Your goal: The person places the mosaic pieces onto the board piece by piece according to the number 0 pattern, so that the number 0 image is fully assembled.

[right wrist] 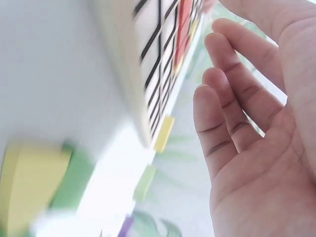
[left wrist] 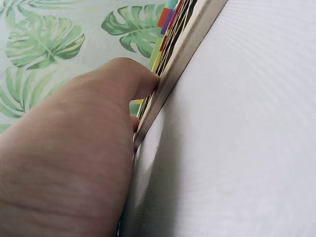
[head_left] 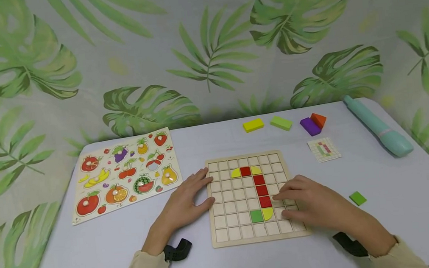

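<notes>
A wooden grid board (head_left: pixel 221 234) lies on the table, its thin edge seen up close in the left wrist view. In its cells sit several red square tiles (head_left: pixel 261 190), several yellow rounded tiles (head_left: pixel 268 213) and a green square tile (head_left: pixel 256 216). At the board's left edge, my left hand (head_left: pixel 184 202) touches the rim with thumb and fingertips. Over the board's right side hovers my right hand (head_left: pixel 312 202), fingers loosely bent; the right wrist view shows nothing in its palm. A loose green tile (head_left: pixel 358 198) lies right of that hand.
A fruit puzzle board (head_left: pixel 126 178) lies at the left. Along the back are a yellow block (head_left: pixel 253 125), a light green block (head_left: pixel 281 123), a purple block (head_left: pixel 310 126) and an orange triangular block (head_left: pixel 318 120). A pattern card (head_left: pixel 324 149) and a teal bottle-shaped object (head_left: pixel 378 126) lie at the right.
</notes>
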Motion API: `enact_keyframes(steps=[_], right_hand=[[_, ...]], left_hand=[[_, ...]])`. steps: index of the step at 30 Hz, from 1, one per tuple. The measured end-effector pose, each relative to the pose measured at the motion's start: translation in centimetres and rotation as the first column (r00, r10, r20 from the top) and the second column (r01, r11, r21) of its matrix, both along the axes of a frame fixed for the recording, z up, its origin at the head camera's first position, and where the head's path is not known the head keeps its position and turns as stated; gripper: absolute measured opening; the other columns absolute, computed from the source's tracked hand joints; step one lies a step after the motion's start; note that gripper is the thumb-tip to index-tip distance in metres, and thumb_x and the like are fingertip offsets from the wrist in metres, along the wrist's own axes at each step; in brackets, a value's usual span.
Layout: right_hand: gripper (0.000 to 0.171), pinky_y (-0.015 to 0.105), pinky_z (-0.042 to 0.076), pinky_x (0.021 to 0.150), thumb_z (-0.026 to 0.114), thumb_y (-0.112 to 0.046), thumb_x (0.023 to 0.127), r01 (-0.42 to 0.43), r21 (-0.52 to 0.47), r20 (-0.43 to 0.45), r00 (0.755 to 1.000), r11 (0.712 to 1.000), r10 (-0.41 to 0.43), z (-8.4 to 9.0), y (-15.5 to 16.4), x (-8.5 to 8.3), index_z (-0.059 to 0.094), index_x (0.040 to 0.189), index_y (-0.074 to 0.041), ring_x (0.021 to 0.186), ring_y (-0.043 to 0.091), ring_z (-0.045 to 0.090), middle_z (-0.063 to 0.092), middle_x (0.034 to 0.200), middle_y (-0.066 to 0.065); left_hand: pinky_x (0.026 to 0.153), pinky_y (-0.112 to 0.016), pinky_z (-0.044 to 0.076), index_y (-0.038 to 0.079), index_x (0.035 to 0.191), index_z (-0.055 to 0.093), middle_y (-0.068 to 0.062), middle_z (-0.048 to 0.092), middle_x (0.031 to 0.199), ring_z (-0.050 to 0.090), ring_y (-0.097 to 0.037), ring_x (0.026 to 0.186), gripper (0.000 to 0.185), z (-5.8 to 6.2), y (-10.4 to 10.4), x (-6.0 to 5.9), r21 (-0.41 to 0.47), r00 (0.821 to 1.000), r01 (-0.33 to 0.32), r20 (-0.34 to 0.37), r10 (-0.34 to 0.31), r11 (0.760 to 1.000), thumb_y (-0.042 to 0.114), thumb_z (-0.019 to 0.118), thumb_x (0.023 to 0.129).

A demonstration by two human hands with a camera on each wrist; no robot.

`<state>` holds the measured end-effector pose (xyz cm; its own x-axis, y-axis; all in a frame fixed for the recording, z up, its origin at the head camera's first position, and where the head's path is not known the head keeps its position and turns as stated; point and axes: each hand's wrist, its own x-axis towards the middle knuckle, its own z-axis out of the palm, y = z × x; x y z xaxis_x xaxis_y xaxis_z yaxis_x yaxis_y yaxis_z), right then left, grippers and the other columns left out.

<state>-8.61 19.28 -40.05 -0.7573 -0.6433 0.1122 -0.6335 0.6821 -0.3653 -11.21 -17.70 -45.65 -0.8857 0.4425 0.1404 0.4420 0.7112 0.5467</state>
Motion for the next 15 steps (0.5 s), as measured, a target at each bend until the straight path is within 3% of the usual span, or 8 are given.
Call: enact_keyframes(steps=[15], right_hand=[[0.04,0.028,0.059,0.081,0.091,-0.028,0.077,0.091,0.029,-0.073,0.993,0.995,-0.088,-0.6,7.3,0.4,0.078,0.115,-0.028,0.101,0.003,0.057,0.067,0.109,-0.021]], left_hand=[[0.128,-0.04,0.027,0.017,0.148,0.057,0.001,0.037,0.166,0.032,-0.017,0.154,0.057,-0.1,-0.1,-0.1,0.0,1.0,0.001,0.012,-0.001,1.0,0.04,0.069,0.097]])
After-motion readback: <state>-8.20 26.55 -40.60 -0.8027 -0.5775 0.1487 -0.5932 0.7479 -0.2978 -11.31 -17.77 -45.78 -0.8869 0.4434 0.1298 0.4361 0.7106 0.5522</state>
